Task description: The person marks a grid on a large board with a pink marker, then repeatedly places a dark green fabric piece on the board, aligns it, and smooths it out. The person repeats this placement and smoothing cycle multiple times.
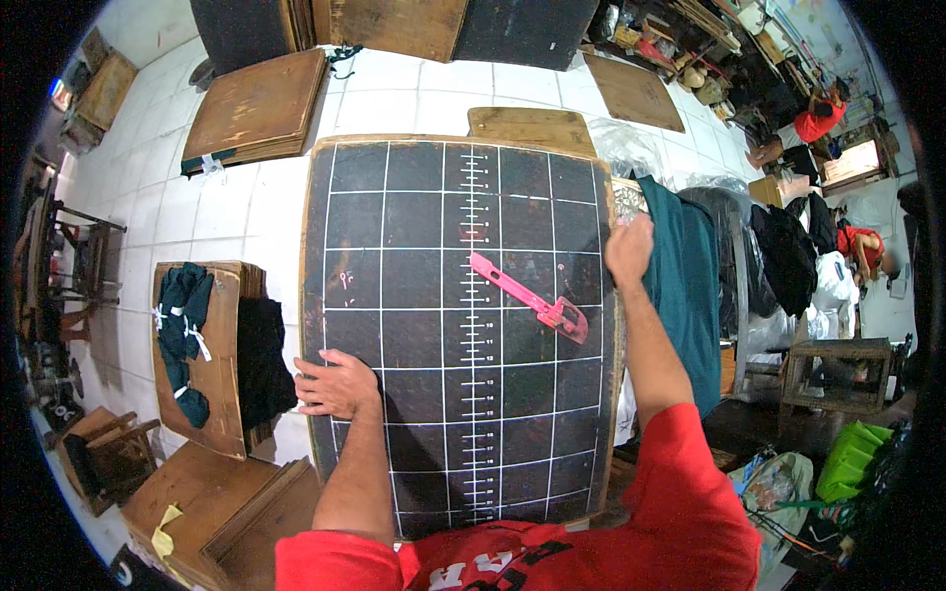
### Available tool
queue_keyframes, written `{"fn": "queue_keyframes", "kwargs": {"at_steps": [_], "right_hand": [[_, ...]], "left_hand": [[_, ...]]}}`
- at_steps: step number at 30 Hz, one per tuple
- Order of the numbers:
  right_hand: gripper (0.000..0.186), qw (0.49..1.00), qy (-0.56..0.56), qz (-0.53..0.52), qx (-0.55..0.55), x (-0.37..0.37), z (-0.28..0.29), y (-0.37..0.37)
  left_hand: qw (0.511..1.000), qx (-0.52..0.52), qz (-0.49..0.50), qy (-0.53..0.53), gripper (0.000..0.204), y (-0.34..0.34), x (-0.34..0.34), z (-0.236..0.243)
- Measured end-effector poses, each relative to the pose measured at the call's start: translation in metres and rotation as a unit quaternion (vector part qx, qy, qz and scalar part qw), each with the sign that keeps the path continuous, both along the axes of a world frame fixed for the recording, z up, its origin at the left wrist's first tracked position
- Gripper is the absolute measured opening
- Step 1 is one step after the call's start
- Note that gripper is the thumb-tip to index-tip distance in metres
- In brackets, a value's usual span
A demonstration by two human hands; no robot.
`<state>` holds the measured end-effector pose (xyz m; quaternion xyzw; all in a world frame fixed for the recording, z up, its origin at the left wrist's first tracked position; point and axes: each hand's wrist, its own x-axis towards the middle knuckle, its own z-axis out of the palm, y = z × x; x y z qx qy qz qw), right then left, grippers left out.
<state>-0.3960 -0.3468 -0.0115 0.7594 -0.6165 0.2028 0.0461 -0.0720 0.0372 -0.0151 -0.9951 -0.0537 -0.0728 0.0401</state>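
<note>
A large dark board (414,340) with a white grid, a ruled scale down its middle and a wooden rim lies in front of me. On its left edge rests my left hand (338,384), open, with fingers spread out over the rim. My right hand (631,248) is closed at the board's right edge, beside dark green cloth (680,295); whatever its fingers hold is hidden. Between the hands, right of the scale, a pink tool (517,291) lies slantwise on the board. It has a long slotted handle and a broader, looped end. Neither hand touches it.
Left of the board, tied dark green cloth bundles (184,330) lie on a stack of brown boards (225,364). More wooden panels (254,108) lie beyond on the white tiled floor (419,103). A person in red (820,120) is at the far right, near a wire-mesh crate (838,374).
</note>
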Motion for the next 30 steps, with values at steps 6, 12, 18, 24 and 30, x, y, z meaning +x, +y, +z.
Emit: {"fn": "queue_keyframes", "kwargs": {"at_steps": [6, 12, 18, 24, 30], "right_hand": [[0.051, 0.907, -0.086, 0.403, 0.089, 0.145, 0.026, 0.079], [0.053, 0.895, 0.04, 0.443, -0.022, 0.106, 0.022, 0.054], [0.052, 0.999, -0.026, 0.002, 0.031, -0.012, 0.023, 0.014], [0.055, 0.929, -0.06, 0.353, 0.096, 0.032, 0.04, 0.16], [0.042, 0.982, 0.033, 0.184, 0.027, -0.031, 0.031, 0.177]], "left_hand": [[1.0, -0.028, 0.006, 0.007, 0.057, -0.003, -0.001, 0.001], [0.999, -0.029, 0.005, 0.016, 0.058, 0.0, 0.001, -0.003], [0.999, -0.025, 0.011, 0.028, 0.058, -0.001, 0.0, -0.001], [1.0, -0.025, 0.008, 0.015, 0.058, -0.001, 0.0, -0.003], [1.0, -0.028, 0.006, 0.013, 0.058, 0.0, 0.001, -0.005]]}}
